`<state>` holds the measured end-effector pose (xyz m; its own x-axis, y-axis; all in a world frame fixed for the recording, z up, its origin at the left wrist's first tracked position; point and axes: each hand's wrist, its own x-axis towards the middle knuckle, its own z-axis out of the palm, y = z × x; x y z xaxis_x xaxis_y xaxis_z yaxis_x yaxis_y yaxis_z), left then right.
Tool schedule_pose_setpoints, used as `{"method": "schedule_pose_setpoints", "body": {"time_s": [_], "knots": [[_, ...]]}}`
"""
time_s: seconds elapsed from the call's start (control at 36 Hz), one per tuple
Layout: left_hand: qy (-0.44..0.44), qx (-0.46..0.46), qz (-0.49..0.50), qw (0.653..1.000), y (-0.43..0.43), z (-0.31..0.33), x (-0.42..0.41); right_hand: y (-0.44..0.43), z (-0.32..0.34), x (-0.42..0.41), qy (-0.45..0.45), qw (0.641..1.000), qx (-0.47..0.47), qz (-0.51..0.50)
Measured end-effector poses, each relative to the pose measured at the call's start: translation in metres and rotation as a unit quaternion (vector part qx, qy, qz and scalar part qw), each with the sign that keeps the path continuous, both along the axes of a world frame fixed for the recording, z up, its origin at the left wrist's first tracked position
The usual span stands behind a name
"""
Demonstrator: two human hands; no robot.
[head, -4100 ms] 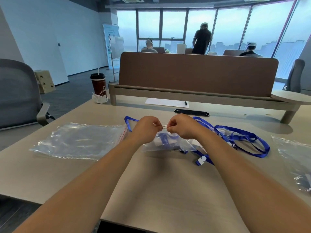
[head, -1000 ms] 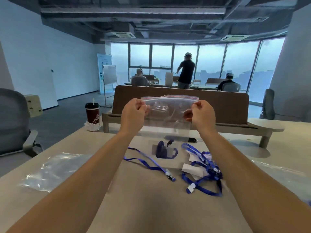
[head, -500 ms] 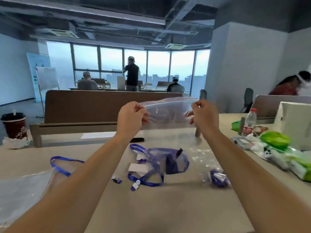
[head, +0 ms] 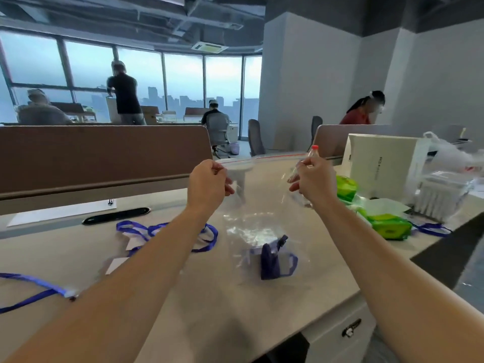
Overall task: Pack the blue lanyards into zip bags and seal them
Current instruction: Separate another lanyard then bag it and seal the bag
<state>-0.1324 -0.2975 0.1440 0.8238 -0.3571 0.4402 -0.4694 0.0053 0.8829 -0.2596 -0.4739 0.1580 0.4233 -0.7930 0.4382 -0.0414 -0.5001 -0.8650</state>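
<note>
Roughly midway, judged: held the zip bag (head: 262, 203) mid-frame above the surface (head: 230, 318), top corners pinched in curled fingers (head: 227, 186) of left hand (head: 208, 184) and right hand (head: 314, 183). Hung upright, mouth up, zip strip running left to right, one blue lanyard (head: 272, 260) bunched at bottom. Saw other lanyards (head: 157, 230) loose at lower left, unpacked; could not tell seal's state.

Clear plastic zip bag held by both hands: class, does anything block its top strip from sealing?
Nothing visible does. The red-lined strip runs bare between the left hand and right hand; the folded blue lanyard lies at the bottom of the clear zip bag.
</note>
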Motion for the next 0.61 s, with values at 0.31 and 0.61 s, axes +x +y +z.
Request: {"method": "schedule_pose_setpoints", "body": {"time_s": [0.31, 0.61], "knots": [[0.028, 0.130, 0.020, 0.991, -0.084, -0.057, 0.057, -0.080, -0.053, 0.081, 0.052, 0.989, 0.123, 0.059], [0.064, 0.237, 0.006, 0.969, -0.120, -0.116, 0.098, -0.116, -0.127, 0.141, 0.162, 0.965, 0.176, 0.110]]}}
